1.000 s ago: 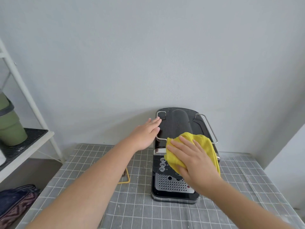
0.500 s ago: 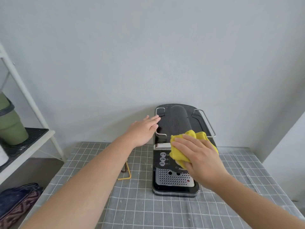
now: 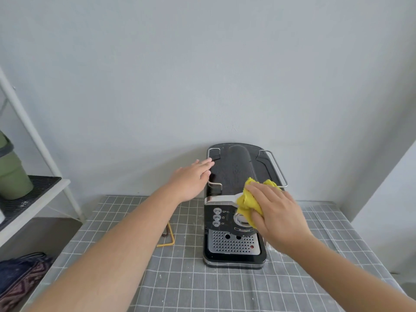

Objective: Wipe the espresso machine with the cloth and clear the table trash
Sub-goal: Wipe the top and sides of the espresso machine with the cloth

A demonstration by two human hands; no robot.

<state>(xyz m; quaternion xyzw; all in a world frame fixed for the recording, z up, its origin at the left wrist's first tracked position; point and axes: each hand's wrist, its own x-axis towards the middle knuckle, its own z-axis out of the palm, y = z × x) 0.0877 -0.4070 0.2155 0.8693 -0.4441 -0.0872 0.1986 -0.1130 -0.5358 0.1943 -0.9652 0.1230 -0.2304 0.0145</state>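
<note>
Fingers (image 3: 258, 192) of the right hand (image 3: 278, 213) are curling over the bunched yellow cloth (image 3: 246, 200), gripping it and pressing it onto the near right edge of the espresso machine (image 3: 231, 172), just above the round dial. Left hand (image 3: 191, 179) is lying flat and open, its straight fingertips touching the machine's left top beside the wire rail. The machine is standing upright on the grey checked tablecloth (image 3: 191, 289), backed against the wall. Just left of it, a bent yellow strip (image 3: 167, 240) is lying on the checks. Farther left, a green container (image 3: 13, 176) is sitting on a white shelf (image 3: 45, 200), with dark patterned fabric (image 3: 20, 275) lying below.
</note>
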